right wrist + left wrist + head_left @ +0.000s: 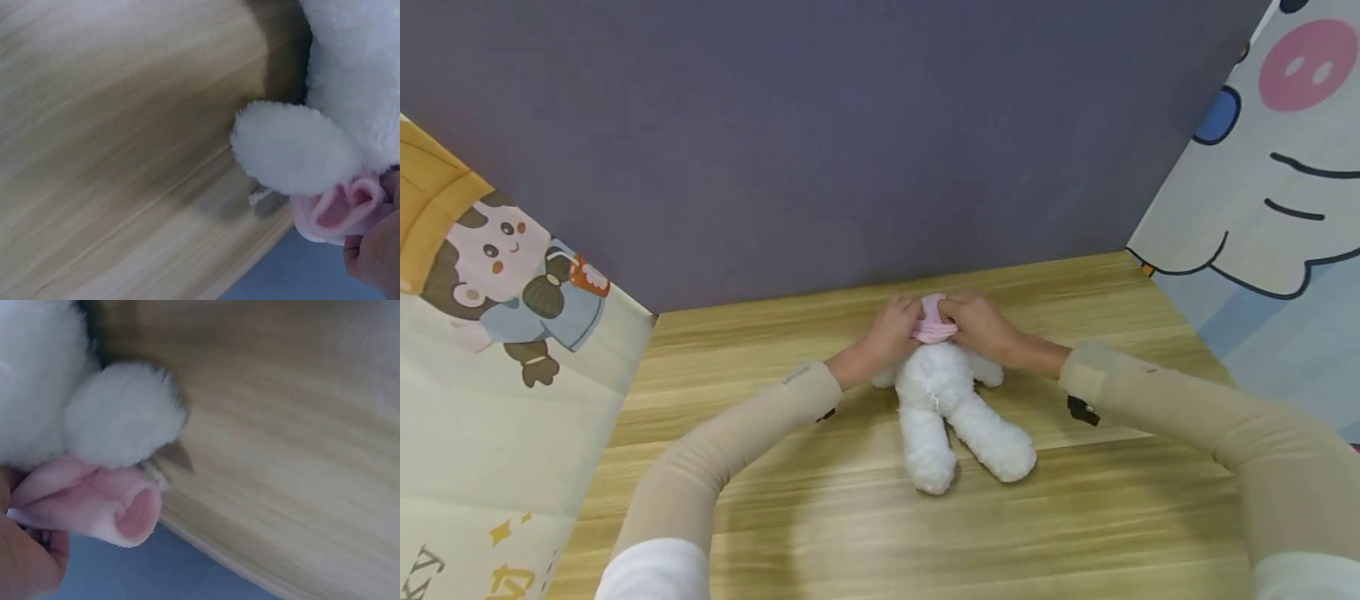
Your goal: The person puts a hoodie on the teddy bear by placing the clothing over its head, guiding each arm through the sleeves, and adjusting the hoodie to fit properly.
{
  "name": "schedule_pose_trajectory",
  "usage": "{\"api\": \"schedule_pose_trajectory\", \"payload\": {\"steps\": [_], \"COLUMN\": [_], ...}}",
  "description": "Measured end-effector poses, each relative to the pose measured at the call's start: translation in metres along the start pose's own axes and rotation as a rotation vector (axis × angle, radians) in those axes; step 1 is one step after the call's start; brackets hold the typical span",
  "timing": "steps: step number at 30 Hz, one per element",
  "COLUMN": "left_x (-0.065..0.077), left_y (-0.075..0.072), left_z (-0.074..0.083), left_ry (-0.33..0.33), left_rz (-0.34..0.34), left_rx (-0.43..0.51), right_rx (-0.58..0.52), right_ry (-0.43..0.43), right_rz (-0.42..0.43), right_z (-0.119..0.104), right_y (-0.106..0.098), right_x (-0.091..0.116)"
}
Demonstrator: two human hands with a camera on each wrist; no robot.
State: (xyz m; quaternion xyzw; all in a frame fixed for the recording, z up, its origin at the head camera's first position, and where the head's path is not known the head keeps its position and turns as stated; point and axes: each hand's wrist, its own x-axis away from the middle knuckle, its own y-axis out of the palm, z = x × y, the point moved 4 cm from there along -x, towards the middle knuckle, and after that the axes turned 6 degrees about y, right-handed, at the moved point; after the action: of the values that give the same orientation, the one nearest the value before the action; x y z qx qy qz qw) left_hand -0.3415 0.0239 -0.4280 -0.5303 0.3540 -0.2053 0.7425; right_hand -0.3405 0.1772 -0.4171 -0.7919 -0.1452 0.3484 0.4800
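- My left arm [722,454] and right arm [1195,417] stretch forward, elbows bent, converging in front of me.
- My left hand [887,332] pinches with curled fingers.
- My right hand [985,329] pinches likewise, near my left but apart from it.

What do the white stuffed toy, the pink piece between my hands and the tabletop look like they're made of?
White stuffed toy: probably synthetic plush, matte, with fuzzy tufts along its edges. Pink piece: soft matte fabric, perhaps fleece, as it folds in thick, rounded curls. Tabletop: wood or wood-print laminate, slightly shiny; streaky grain shows, but not which.
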Motion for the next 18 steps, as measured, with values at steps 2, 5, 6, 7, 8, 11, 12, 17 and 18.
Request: {"api": "schedule_pose_trajectory", "payload": {"steps": [2,5,6,7,8,11,12,17,18], "left_x": [0.003,0.006,0.006,0.005,0.005,0.004,0.004,0.003,0.002], "left_y": [0.003,0.003,0.002,0.000,-0.002,-0.009,-0.010,-0.013,-0.012], "left_z": [0.002,0.002,0.000,-0.002,-0.005,-0.014,-0.017,-0.024,-0.024], "left_ry": [0.020,0.013,0.000,-0.022,-0.045,-0.099,-0.111,-0.129,-0.141], "left_rz": [0.022,0.021,0.014,-0.003,-0.022,-0.097,-0.132,-0.297,-0.317], "left_rx": [-0.021,-0.011,0.012,0.044,0.091,0.226,0.264,0.358,0.376], "right_rx": [-0.002,-0.033,-0.050,-0.070,-0.095,-0.162,-0.185,-0.251,-0.252], "right_ry": [0.004,0.024,0.045,0.068,0.094,0.177,0.197,0.219,0.218], "right_rz": [-0.002,-0.015,-0.027,-0.051,-0.081,-0.224,-0.284,-0.541,-0.565], "right_z": [-0.002,-0.001,0.000,0.003,0.006,0.016,0.019,0.023,0.023], "right_y": [0.003,0.003,0.002,0.000,-0.002,-0.012,-0.015,-0.023,-0.023], "right_x": [0.003,0.002,0.001,-0.001,-0.004,-0.013,-0.016,-0.027,-0.029]}}
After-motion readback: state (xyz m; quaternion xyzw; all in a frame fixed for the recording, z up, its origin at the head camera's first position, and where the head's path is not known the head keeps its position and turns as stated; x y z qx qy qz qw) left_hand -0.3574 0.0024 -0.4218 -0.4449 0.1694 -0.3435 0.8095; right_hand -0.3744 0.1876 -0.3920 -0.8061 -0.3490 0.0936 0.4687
